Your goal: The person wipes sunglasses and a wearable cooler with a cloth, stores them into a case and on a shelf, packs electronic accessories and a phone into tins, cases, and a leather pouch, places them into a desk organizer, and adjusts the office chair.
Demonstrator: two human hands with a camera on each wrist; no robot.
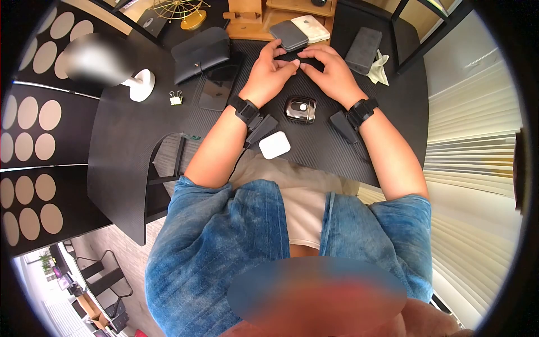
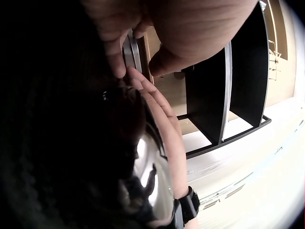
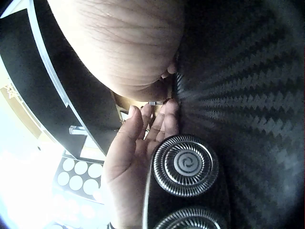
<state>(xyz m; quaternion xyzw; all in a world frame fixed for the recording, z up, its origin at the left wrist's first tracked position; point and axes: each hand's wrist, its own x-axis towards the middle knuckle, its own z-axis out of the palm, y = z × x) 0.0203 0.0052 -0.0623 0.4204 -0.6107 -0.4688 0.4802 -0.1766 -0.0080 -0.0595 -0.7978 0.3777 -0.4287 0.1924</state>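
Note:
Both hands lie over the back of the black desk. The left hand (image 1: 266,76) has its fingertips right at the near edge of a flat, rounded dark grey slab (image 1: 288,36), its thumb pointing inward. Facing it, the right hand (image 1: 331,73) has its fingers stretched toward the left thumb. No object shows between the two hands. In front of them lies an electric shaver (image 1: 300,110), whose round ridged heads (image 3: 186,163) show in the right wrist view. A rounded white case (image 1: 274,145) sits nearer the body, beside the left forearm.
A cream-coloured slab (image 1: 310,29) lies beside the dark one, before a wooden organizer (image 1: 245,19). To the left are a black pouch (image 1: 202,53), a dark phone (image 1: 216,90), a binder clip (image 1: 176,98) and a white lamp (image 1: 141,85). A dark grey block (image 1: 364,48) and crumpled tissue (image 1: 379,70) lie right.

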